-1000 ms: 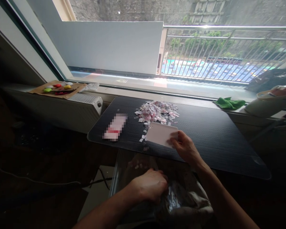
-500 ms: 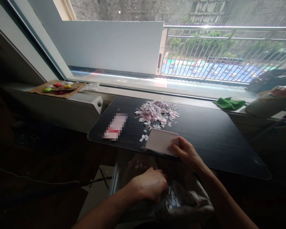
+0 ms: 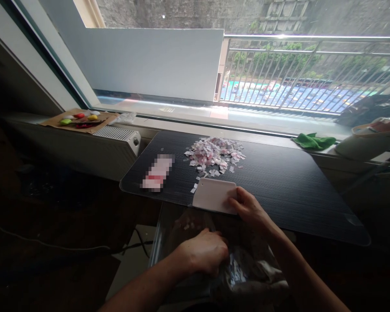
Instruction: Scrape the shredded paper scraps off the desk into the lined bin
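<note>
My right hand [image 3: 245,204] grips the right end of a flat white plastic scraper [image 3: 213,195] with a small hole in one corner. The scraper lies low over the near edge of a dark table [image 3: 276,182], beside a few loose paper scraps [image 3: 194,188]. Behind it a heap of small cut paper pieces [image 3: 216,151] rests on the tabletop. Below the edge my left hand [image 3: 206,251] is closed, apparently on a clear plastic bag [image 3: 237,268]; its fingertips are partly hidden. Some paper bits [image 3: 189,225] show beneath the table edge, left of the bag.
A blurred pink-and-red item [image 3: 157,173] lies on the table's left part. Cardboard with coloured pieces [image 3: 94,123] sits by a radiator [image 3: 117,141]. On the sill are a green cloth [image 3: 313,141] and a pale container [image 3: 367,145]. A cable [image 3: 52,242] crosses the floor.
My right hand has moved the scraper slightly left and toward the table's near edge, over some of the loose scraps. My left hand stays in place.
</note>
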`<state>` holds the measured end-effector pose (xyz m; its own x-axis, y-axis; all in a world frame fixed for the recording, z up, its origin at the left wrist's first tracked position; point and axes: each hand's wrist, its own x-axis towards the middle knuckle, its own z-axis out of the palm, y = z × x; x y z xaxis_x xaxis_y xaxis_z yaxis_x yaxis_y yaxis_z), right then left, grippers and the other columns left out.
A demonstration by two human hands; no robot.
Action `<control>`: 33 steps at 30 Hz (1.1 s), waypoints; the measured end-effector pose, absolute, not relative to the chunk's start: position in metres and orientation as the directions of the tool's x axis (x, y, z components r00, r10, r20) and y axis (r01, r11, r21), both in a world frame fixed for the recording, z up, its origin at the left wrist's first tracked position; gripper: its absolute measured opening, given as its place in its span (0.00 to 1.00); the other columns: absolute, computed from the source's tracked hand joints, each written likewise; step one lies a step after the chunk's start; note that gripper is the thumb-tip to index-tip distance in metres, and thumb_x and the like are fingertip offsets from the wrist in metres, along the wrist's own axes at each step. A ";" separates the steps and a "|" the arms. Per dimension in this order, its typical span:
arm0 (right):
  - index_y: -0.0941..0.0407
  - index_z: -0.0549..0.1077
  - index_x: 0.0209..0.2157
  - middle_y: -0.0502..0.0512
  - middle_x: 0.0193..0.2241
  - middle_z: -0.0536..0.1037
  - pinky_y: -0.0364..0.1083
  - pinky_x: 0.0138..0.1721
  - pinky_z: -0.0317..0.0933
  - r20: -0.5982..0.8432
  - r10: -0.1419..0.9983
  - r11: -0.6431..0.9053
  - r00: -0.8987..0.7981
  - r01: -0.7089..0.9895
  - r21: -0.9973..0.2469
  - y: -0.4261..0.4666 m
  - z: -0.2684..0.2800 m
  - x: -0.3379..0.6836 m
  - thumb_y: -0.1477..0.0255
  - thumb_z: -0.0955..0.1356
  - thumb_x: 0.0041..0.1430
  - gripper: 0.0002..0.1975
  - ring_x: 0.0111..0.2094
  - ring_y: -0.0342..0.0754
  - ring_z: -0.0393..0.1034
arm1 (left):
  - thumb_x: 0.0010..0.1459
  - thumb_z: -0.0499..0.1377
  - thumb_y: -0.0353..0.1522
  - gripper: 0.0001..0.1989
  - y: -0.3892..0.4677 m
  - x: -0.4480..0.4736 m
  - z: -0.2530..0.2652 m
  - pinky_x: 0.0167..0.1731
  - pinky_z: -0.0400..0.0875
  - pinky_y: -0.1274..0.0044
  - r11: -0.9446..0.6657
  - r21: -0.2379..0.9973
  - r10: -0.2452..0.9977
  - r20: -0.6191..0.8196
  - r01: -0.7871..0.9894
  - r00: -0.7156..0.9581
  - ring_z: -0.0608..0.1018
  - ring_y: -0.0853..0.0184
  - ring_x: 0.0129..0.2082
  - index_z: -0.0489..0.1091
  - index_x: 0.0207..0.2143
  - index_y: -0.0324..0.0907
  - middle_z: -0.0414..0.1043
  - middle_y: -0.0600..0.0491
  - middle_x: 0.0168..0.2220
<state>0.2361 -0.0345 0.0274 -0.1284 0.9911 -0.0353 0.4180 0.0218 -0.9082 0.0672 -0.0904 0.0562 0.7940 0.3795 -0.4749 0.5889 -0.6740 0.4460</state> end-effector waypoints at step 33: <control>0.54 0.66 0.32 0.52 0.29 0.74 0.48 0.32 0.62 0.042 0.998 0.017 0.037 0.522 -0.853 -0.025 0.033 0.245 0.63 0.63 0.51 0.10 0.29 0.48 0.68 | 0.49 0.62 0.26 0.05 -0.092 0.066 0.051 0.44 0.67 0.65 -0.682 0.455 0.389 -0.436 0.572 0.811 0.72 0.55 0.46 0.73 0.32 0.40 0.73 0.47 0.39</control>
<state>0.2452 -0.0253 0.0333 0.0369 0.9984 0.0424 0.5221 0.0169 -0.8527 0.0661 -0.0924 0.0512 0.8113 0.3889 -0.4364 0.5720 -0.6824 0.4552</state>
